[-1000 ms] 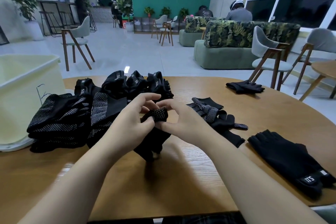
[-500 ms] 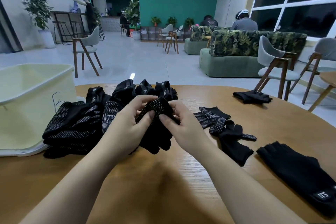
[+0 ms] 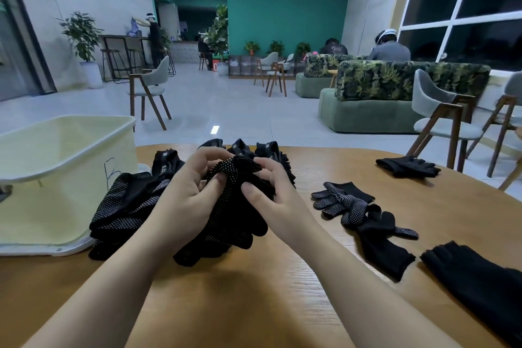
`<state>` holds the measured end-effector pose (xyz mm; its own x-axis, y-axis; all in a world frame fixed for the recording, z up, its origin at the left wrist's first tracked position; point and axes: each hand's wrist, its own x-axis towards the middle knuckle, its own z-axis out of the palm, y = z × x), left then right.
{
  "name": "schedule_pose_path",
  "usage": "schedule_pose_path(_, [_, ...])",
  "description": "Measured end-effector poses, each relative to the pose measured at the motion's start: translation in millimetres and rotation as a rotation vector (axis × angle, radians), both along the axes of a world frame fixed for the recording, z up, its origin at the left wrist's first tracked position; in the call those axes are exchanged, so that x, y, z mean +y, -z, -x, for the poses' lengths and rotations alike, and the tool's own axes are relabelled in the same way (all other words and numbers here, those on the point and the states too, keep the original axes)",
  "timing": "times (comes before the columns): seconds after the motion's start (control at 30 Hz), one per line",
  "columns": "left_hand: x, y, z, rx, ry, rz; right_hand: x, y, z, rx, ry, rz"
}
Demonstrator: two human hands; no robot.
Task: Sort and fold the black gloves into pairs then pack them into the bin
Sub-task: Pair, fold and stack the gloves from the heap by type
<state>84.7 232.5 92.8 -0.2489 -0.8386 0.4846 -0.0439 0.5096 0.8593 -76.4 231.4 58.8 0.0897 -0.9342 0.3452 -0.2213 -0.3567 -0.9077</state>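
Note:
Both hands hold a black glove with white grip dots (image 3: 231, 217) above the round wooden table (image 3: 254, 305). My left hand (image 3: 186, 200) grips its left side and my right hand (image 3: 274, 203) pinches its top right edge. Its fingers hang down and touch the table. A heap of black gloves (image 3: 127, 203) lies just behind and to the left, against the pale yellow bin (image 3: 56, 172). Loose dotted gloves (image 3: 356, 212) lie to the right. A plain black glove (image 3: 480, 282) sits at the near right edge, and another glove (image 3: 406, 167) at the far right.
The bin stands at the table's left edge, tilted with its opening toward the room. Wooden chairs (image 3: 440, 118) stand behind the table on the right. Sofas, plants and seated people are farther back in the room.
The dotted glove has been spread wider between my hands and now hangs larger in front of the heap. The camera has tilted up a little.

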Motion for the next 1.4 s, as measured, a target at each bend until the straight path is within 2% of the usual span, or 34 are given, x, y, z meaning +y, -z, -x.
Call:
schedule_pose_path(0.27, [-2,2,-4,0.136,0.035,-0.006,1,7,-16,-0.219,-0.024,0.071])
schedule_pose_path(0.4, [-8,11,-3,0.177,-0.021,-0.009,-5,2,-20,-0.244,0.055,0.122])
schedule_pose_path(0.53, [-23,17,-5,0.113,-0.168,0.011,-22,-11,-25,-0.178,0.152,0.135])
schedule_pose_path(0.63, [-38,17,-8,0.005,-0.314,0.005,-41,-22,-27,-0.041,0.169,0.104])
schedule_pose_path(0.77, [-60,16,-19,-0.246,-0.478,-0.050,-71,-28,-38,0.123,0.148,-0.023])
schedule_pose_path(0.93, [-66,17,-31,-0.590,-0.554,-0.156,-94,-21,-51,0.241,0.095,-0.141])
schedule_pose_path(1.1, [-61,19,-30,-0.691,-0.545,-0.114,-99,-7,-57,0.321,0.104,-0.195])
schedule_pose_path(1.2, [-55,19,-27,-0.744,-0.509,-0.014,-98,-5,-56,0.334,0.120,-0.175])
schedule_pose_path(1.3, [-50,23,-24,-0.840,-0.410,0.058,-89,-6,-51,0.404,0.145,-0.101])
schedule_pose_path(1.4, [-48,34,-19,-0.991,-0.345,0.048,-72,-1,-43,0.425,0.151,-0.006])
